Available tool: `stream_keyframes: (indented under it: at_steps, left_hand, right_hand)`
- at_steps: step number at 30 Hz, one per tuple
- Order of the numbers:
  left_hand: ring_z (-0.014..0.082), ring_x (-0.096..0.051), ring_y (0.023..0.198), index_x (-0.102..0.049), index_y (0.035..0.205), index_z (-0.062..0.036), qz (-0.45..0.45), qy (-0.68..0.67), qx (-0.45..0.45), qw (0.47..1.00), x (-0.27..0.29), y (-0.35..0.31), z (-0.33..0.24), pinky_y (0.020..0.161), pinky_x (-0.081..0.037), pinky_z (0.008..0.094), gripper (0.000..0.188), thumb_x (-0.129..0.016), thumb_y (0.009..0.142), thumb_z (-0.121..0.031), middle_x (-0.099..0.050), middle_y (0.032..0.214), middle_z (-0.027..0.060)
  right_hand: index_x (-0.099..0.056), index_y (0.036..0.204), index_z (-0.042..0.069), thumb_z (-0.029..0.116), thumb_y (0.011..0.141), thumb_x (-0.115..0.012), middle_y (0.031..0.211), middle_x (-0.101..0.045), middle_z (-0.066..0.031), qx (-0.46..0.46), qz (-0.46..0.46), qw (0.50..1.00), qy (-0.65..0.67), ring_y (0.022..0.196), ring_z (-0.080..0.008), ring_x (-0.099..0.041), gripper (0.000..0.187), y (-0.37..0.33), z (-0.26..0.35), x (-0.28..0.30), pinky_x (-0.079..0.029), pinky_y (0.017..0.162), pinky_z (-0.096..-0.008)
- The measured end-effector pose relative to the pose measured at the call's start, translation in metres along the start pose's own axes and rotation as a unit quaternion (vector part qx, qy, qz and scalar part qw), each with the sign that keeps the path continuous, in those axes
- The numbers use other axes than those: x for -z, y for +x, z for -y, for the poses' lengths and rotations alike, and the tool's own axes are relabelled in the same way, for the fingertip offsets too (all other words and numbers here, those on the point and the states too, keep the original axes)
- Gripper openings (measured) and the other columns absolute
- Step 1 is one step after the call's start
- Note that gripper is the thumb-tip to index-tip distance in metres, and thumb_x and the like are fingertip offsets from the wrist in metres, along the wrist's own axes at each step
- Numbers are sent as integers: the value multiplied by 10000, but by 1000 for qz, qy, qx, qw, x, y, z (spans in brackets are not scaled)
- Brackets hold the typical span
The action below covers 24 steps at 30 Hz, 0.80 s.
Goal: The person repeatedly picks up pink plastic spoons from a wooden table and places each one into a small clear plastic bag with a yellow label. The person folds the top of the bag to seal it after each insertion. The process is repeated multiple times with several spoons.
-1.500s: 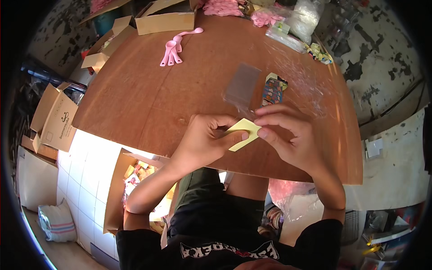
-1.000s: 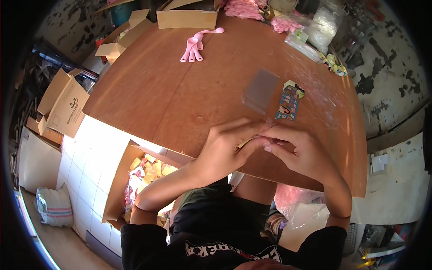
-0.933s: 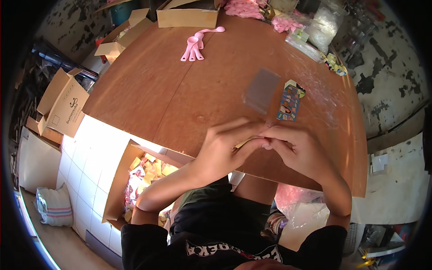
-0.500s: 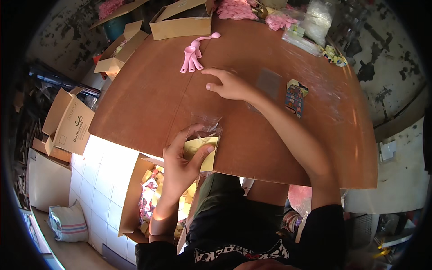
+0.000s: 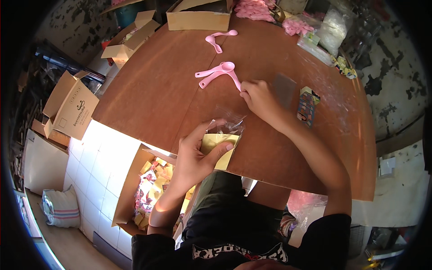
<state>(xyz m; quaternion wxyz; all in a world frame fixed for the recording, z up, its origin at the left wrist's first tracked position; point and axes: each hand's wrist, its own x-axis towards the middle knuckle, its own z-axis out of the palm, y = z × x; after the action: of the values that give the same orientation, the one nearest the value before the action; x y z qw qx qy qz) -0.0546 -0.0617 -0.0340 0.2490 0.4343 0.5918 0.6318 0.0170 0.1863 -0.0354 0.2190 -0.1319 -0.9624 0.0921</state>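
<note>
My left hand point(image 5: 196, 155) grips a clear plastic bag point(image 5: 231, 122) with a yellow card point(image 5: 222, 143) in it, near the table's front edge. The bag's mouth points away from me, and my thumb presses on the card. Farther off, my right hand point(image 5: 262, 99) pinches the handle end of a pink measuring spoon point(image 5: 236, 82) from a small group. Two more handles point(image 5: 208, 78) of that group fan out to the left, their bowls stacked together. Behind them lie other pink measuring spoons point(image 5: 214, 40), apart from the group.
Right of my hand lie a flat clear sheet point(image 5: 284, 87) and a printed blue card point(image 5: 307, 105). Cartons point(image 5: 198, 20), pink spoon piles point(image 5: 254, 10) and plastic bags point(image 5: 333, 31) line the far edge. Below on the left, an open box point(image 5: 128, 198) holds yellow-carded packets.
My right hand has closed on a measuring spoon's handle and drawn that group toward me and rightward, away from the other spoons. The left hand still holds the bag.
</note>
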Motion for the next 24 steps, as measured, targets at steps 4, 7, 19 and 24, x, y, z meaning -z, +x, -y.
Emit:
stream_keyframes:
  at_steps: [4,7,19,24]
  left_hand:
    - [102,-652,945,-574,1253,51,19,-8,7,1000,-8,7,-2,803,-540,237,436,-763,866,-19,-691,1055,88]
    - [110,-659,951,-562,1269,50,31,-23,9,999,-12,12,4,813,-548,242,435,-746,879,-13,-691,1075,94]
    - [78,-628,905,-592,1272,30,69,-50,11,996,-38,22,7,806,-513,266,491,-798,847,-101,-727,1067,97]
    - [123,-664,914,-615,1249,6,101,-20,-35,994,-55,23,5,840,-507,280,496,-824,814,-111,-730,1047,109]
  right_hand:
    - [-625,848,-8,43,849,-650,820,-662,-215,-8,-13,1000,-25,749,-398,-664,56,-22,-10,15,-534,667,-486]
    - [-614,867,-6,28,838,-653,800,-656,-193,5,-68,996,-65,740,-398,-658,60,-30,-19,33,-537,661,-478]
    - [-646,1146,-24,102,972,-647,1027,-716,-121,-119,-291,821,477,900,-146,-695,214,-77,2,124,-564,759,-267]
    - [-654,1139,-18,108,966,-661,1007,-717,-102,-113,-279,815,494,895,-133,-690,215,-85,23,130,-561,758,-262]
